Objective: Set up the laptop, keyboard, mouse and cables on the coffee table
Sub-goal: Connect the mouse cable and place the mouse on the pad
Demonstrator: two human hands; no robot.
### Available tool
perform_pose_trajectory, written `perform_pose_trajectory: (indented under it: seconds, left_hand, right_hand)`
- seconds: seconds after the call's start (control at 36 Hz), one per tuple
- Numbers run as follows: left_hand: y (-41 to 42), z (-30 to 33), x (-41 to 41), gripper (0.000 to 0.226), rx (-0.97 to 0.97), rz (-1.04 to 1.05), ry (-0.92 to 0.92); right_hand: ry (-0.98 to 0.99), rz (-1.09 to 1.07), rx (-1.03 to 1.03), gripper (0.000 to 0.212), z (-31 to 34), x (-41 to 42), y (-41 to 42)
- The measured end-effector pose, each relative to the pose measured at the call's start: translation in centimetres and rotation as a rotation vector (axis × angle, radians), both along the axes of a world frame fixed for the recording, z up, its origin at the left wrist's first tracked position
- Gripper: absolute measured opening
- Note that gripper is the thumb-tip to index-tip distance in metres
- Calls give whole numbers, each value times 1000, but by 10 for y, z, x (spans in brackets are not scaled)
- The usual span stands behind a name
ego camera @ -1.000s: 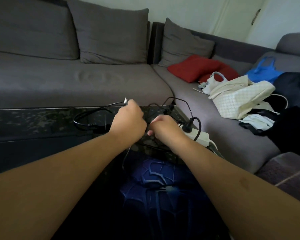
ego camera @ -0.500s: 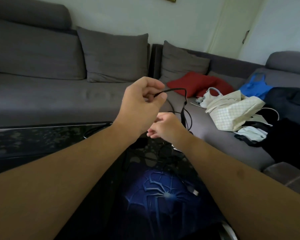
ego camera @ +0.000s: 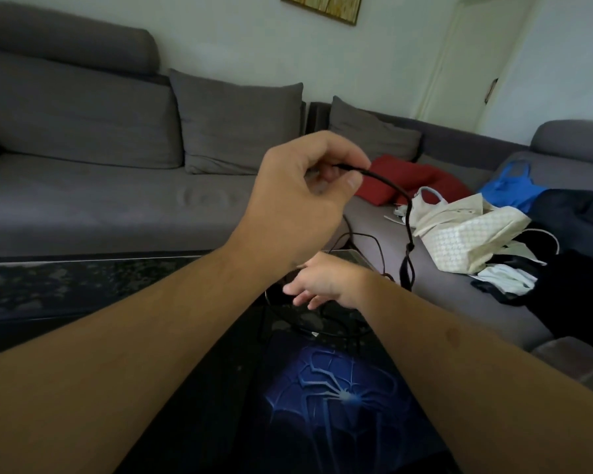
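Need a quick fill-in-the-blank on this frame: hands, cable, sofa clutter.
1. The left hand pinches a black ____.
2. The right hand is lower, fingers spread over the tangled cables on the dark ____.
3. The cushion on the grey sofa behind the raised hand is ____.

Missing words: cable; table; red

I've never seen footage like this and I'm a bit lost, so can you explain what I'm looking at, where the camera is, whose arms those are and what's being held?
There is no machine here. The camera sits on a person's head, looking forward and down, so both bare arms are theirs. The left hand is raised and pinches one end of a black cable, which droops down to the right. The right hand is lower, fingers relaxed, over a tangle of dark cables on the dark coffee table. Nearer the camera lies something dark with a blue spider design. Behind stands a grey sofa with a red cushion, a white bag and clothes.
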State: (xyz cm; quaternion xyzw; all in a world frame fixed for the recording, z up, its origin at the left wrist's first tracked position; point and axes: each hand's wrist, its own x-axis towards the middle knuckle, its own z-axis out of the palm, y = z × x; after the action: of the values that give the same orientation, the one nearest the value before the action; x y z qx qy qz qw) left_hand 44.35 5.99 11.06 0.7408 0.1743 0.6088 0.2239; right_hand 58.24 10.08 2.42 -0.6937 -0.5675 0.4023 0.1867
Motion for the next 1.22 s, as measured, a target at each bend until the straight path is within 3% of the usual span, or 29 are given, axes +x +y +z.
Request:
perform_pose_trajectory:
  seconds: [0.08,0.19,0.25,0.36,0.47,0.56,0.69,0.83,0.97,1.11,1.22]
  left_hand:
    - [6,-2,-8,18,-8,24,17]
    - [9,1,-19,16,2,57,31]
    - [10,4,-23,13,-17,77,22]
    - [13,10,-31,15,-33,145,36]
    - [11,16,-46,22,-47,219,96]
    - [6,23,-63,19,-71,293,123]
    - [-4,41,-89,8,-141,411,171]
    - [-13,68,-121,9,-166,473,162]
    - [-29,91,-156,5,-193,510,169]
    - [-49,113,-194,11,-216,589,169]
    - [-59,121,-233,27,-305,626,142]
  right_hand:
    - [66,7,28,5,0,-5,1]
    - [-115,45,59,23,10,-11,-4]
    - [-133,-37,136,23,17,-14,-3]
    - [70,-276,381,22,45,-10,15]
    - [288,-417,454,38,81,-20,23]
    - [304,-292,576,31,101,-31,20]
    - [262,11,491,16,153,-46,-1]
    - [171,221,266,43,211,-72,-21]
    - [191,330,281,31,252,-111,-43]
    - [139,464,156,34,272,-153,-65]
    - [46,559,84,18,285,-191,-77]
